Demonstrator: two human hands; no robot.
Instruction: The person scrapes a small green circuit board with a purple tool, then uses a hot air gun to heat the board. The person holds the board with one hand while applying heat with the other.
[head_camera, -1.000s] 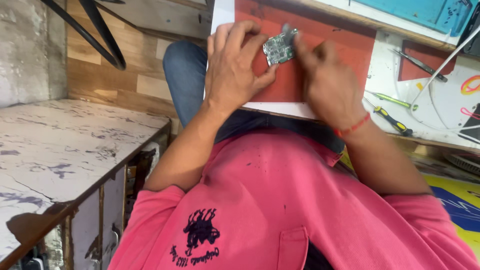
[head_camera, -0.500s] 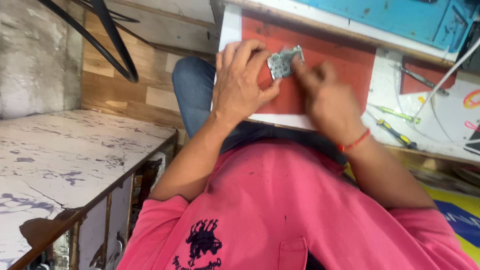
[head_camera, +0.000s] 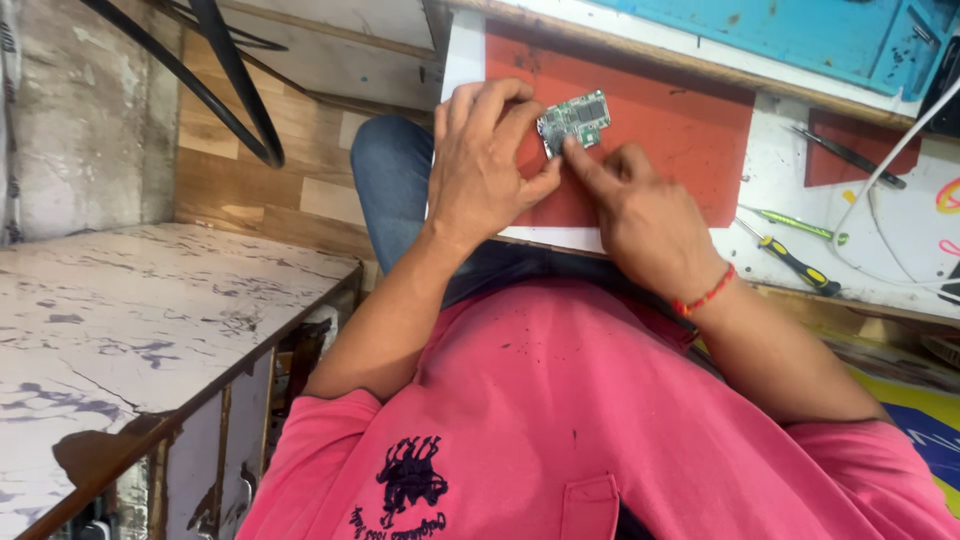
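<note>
One small green board (head_camera: 574, 120) lies on the red mat (head_camera: 690, 150), between the two hands at their fingertips. The left hand (head_camera: 485, 165) curls over its left edge, fingers bent and pinching it. The right hand (head_camera: 640, 215) is mostly closed, index finger out and pressing the board's lower edge. Right of that hand lie two screwdrivers (head_camera: 795, 262) and one dark tool (head_camera: 850, 155).
</note>
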